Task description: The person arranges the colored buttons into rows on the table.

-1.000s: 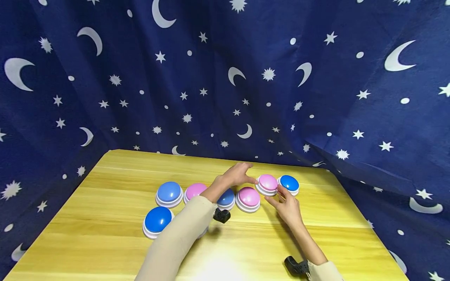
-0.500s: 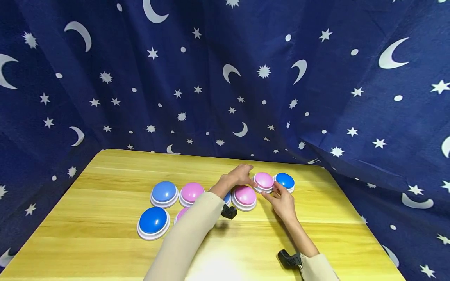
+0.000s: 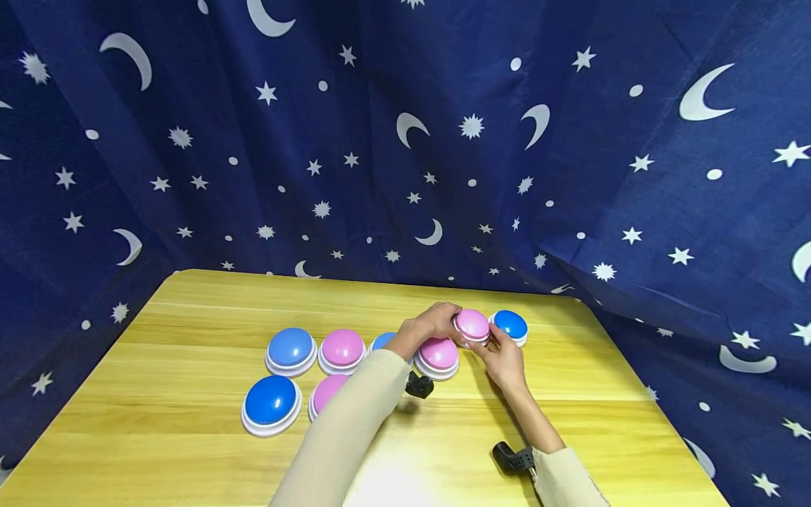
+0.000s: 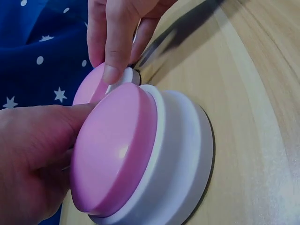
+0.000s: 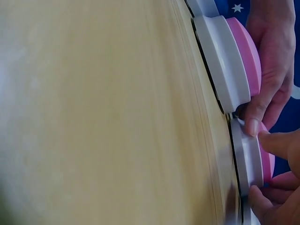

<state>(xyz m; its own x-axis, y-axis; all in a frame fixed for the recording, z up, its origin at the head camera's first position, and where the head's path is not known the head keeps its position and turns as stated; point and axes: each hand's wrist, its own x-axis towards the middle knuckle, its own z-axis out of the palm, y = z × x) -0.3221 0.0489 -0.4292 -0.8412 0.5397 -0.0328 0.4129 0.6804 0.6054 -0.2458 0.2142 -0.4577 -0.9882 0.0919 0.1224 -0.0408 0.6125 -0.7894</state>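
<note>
Both hands hold one pink buzzer button (image 3: 472, 322) with a white base, at the back right of the table. My left hand (image 3: 433, 322) is at its left side, thumb on the white rim in the right wrist view. From the right, my right hand (image 3: 505, 362) grips the same button with thumb and fingers. Just in front of the left hand sits another pink buzzer button (image 4: 112, 150), large in the left wrist view. A blue buzzer button (image 3: 510, 324) stands right beside the held one. My left forearm partly hides a further blue button (image 3: 383, 341).
To the left on the wooden table (image 3: 190, 451) are a light blue button (image 3: 291, 346), a pink button (image 3: 342, 347), a darker blue button (image 3: 270, 399) and a partly hidden pink button (image 3: 326, 391). A dark blue star-patterned curtain (image 3: 367, 141) hangs behind the table.
The left hand's fingers have closed in on the left side of the pink button, and the right hand stays on its right side. The head view has turned slightly, shifting everything left.
</note>
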